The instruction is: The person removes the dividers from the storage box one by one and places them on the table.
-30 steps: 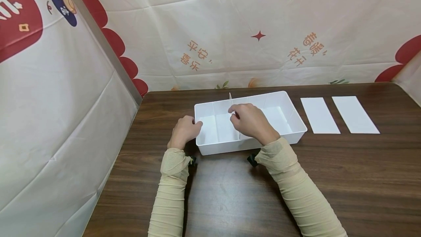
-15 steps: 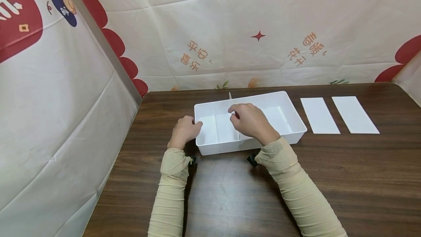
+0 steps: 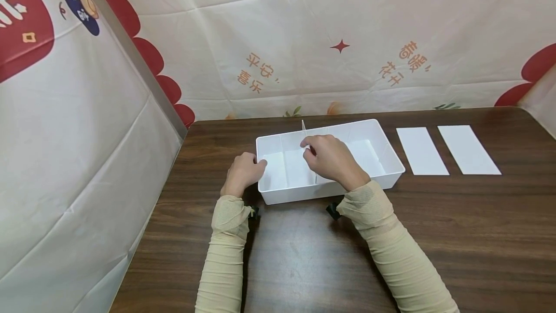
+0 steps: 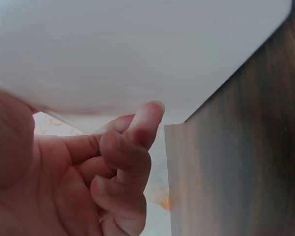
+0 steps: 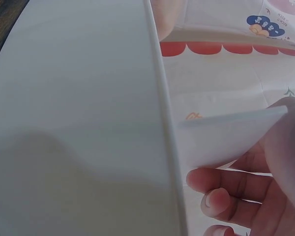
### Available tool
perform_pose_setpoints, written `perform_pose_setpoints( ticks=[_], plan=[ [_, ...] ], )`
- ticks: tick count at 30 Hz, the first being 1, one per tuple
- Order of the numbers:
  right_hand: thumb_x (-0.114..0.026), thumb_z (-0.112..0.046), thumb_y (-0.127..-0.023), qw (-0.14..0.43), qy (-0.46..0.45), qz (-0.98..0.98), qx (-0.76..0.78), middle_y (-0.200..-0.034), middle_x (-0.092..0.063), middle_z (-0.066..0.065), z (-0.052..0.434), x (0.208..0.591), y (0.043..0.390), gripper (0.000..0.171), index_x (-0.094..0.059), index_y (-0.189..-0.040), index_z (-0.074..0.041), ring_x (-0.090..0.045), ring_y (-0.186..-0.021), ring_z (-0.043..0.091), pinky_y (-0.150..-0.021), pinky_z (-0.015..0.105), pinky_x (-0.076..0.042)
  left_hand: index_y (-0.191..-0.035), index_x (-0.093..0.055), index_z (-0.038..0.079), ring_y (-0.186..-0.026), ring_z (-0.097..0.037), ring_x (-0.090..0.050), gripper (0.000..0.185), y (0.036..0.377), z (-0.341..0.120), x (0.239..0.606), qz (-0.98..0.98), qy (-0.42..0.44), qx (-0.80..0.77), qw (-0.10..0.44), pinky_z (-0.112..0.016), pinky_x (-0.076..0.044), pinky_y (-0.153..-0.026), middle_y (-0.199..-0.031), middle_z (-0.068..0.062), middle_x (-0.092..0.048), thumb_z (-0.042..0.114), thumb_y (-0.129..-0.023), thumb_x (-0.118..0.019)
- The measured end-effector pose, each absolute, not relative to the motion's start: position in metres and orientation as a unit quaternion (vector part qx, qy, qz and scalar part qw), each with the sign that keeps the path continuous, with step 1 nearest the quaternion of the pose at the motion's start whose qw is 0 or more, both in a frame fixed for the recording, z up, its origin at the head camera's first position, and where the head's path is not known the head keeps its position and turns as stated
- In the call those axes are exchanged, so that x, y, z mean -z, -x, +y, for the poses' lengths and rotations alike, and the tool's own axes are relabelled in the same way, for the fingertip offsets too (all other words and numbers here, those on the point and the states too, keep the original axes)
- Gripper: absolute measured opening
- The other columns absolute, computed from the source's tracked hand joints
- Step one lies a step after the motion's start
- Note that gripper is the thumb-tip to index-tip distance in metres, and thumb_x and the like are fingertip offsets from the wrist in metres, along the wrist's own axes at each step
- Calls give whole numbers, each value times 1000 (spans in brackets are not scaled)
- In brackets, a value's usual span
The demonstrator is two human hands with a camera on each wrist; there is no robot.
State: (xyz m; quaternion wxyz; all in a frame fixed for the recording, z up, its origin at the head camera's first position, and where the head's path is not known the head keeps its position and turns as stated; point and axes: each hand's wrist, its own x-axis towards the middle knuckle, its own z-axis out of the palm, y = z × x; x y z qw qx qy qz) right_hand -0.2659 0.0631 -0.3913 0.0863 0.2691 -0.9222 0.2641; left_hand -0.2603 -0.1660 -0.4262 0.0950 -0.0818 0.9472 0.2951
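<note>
A white rectangular box (image 3: 299,193) stands on the table, its right end angled slightly away. My left hand (image 3: 243,174) grips its left end wall, thumb over the rim and curled fingers on the outside, as the left wrist view also shows. Over the middle of the box, my right hand (image 3: 333,159) pinches a thin white divider panel (image 5: 226,135) by its upper edge. The panel stands crosswise in the box, and its far corner pokes above the back rim. Left of it, a fixed-looking divider line (image 3: 284,161) crosses the box. My right hand hides part of the panel.
Two white rectangular panels (image 3: 423,151) lie flat side by side on the dark wooden table (image 3: 295,264), right of the box. A printed cloth (image 3: 304,62) hangs behind the table, and another cloth (image 3: 95,158) hangs along its left side.
The head view has shifted very slightly. Both hands, the box and the divider panel hold the same positions.
</note>
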Motion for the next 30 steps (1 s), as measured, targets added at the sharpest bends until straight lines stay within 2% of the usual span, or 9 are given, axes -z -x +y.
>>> perform_pose_setpoints(
  ticks=[9,21,30],
  plan=[
    [-50,-6,-87,87,-269,-921,-267,-63,-54,1,64,390,266,30,-73,-104,-1,-41,-54,13,-53,30,-35,-92,-66,7,-74,-24,-56,35,261,-166,427,948,79,-296,91,-36,-42,-61,-85,-9,-62,36,-96,-48],
    [-50,-4,-86,89,-267,-921,-271,-60,-48,0,64,388,264,30,-74,-103,-1,-38,-54,13,-53,30,-33,-80,-60,8,-66,-22,-51,34,259,-164,425,946,83,-298,96,-34,-39,-57,-76,-7,-56,36,-97,-48],
    [-49,-4,-86,92,-266,-920,-274,-61,-48,-1,65,388,264,29,-74,-103,-2,-39,-54,13,-54,30,-33,-80,-60,8,-66,-22,-51,35,260,-165,426,946,80,-298,95,-34,-39,-57,-76,-7,-55,36,-97,-47]
  ],
)
